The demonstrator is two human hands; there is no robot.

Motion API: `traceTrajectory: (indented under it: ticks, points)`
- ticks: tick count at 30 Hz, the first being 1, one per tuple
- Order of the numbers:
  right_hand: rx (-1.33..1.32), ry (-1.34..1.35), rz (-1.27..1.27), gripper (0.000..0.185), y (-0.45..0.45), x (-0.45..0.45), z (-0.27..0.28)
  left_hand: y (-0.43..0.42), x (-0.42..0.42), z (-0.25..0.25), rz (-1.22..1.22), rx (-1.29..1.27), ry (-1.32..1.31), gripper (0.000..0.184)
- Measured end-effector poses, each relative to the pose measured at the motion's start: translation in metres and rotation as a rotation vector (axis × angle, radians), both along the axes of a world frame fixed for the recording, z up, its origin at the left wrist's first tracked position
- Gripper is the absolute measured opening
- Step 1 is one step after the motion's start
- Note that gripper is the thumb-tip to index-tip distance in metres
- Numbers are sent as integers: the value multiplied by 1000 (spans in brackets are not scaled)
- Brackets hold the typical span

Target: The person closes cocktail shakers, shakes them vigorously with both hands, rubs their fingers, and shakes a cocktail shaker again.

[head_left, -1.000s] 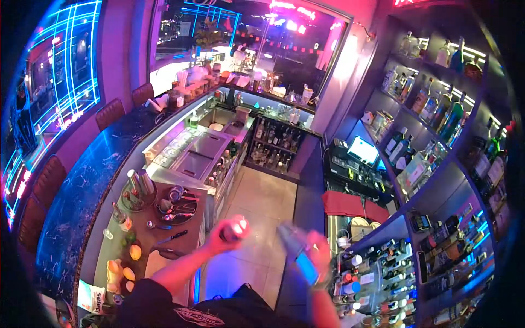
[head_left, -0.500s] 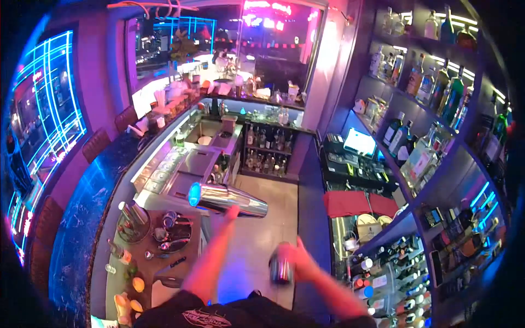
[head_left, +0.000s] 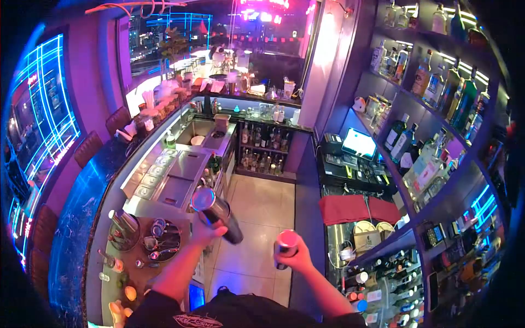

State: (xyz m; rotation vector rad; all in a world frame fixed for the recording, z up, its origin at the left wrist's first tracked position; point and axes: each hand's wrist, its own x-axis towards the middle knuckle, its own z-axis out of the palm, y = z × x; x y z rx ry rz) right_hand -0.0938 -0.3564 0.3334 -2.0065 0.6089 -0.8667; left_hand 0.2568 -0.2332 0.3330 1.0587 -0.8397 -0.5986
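Over the floor, my left hand is closed around a shiny metal shaker tin, which tilts with one end up toward the left and the other down to the right. My right hand grips a second, shorter metal tin, held roughly upright with its reddish-lit end on top. The two tins are apart. To the left of my left hand, a round tray of bar tools lies on the brown counter mat.
A steel sink station runs along the left. A round holder with metal tins, fruit and small bottles stand at lower left. Red cloths, a lit screen and many bottles are on the right.
The larger tin in my left hand has swung from nearly level to a steeper tilt. My right hand has risen slightly with its tin. The camera view has shifted a little.
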Motion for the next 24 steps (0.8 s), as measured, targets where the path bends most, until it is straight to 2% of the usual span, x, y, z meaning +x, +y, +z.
traceTrajectory:
  ticks: [1,2,3,5,7,9,11,13,14,15,16,17,18,19,20,21,22,23,24]
  points:
    - [159,-54,1,68,-10,-5,-8,17,-11,27,-48,-148,17,75]
    - [316,-117,-9,70,-20,-9,-16,27,-26,57,-133,-178,49,79]
    - [326,-114,-15,70,-15,-13,-16,35,-22,32,-162,-28,151,80]
    - [542,-299,-74,69,-5,-17,-8,54,-24,-21,-276,225,324,82]
    - [635,-125,68,70,-11,-29,-33,70,-35,-49,-356,332,398,82]
    - [703,22,285,66,-11,-28,-25,78,-48,-65,-595,339,558,79]
    - [542,246,525,67,-38,-17,-27,70,-44,-31,-686,318,461,77]
    - [463,474,728,64,-90,7,-5,54,-39,4,-779,305,366,76]
    - [363,578,585,64,-114,24,25,42,-39,18,-807,105,-110,71]
    - [393,512,436,62,-156,37,11,32,-39,28,-802,-104,-584,66]
    - [279,398,81,59,-178,48,18,22,-39,30,-806,-104,-581,66]
    - [105,150,-255,57,-173,59,45,8,-40,26,-663,-283,-986,61]
    - [-58,-137,-373,55,-151,65,75,-10,-38,22,-479,-461,-1383,55]
    - [-191,-294,-383,52,-123,61,94,-34,-30,19,-377,-367,-1473,49]
    - [-251,-292,-232,48,-95,43,95,-62,-18,11,-278,-266,-1559,44]
    - [-307,-295,-82,45,-65,26,86,-102,5,-16,-244,-251,-1037,45]
    - [-366,-295,69,43,-42,12,73,-121,17,-5,-125,-160,-773,48]
    - [-551,-216,184,43,-37,9,63,-140,29,7,-11,-116,-477,52]
    - [-727,-160,308,42,-32,6,53,-141,34,51,181,-4,-432,57]
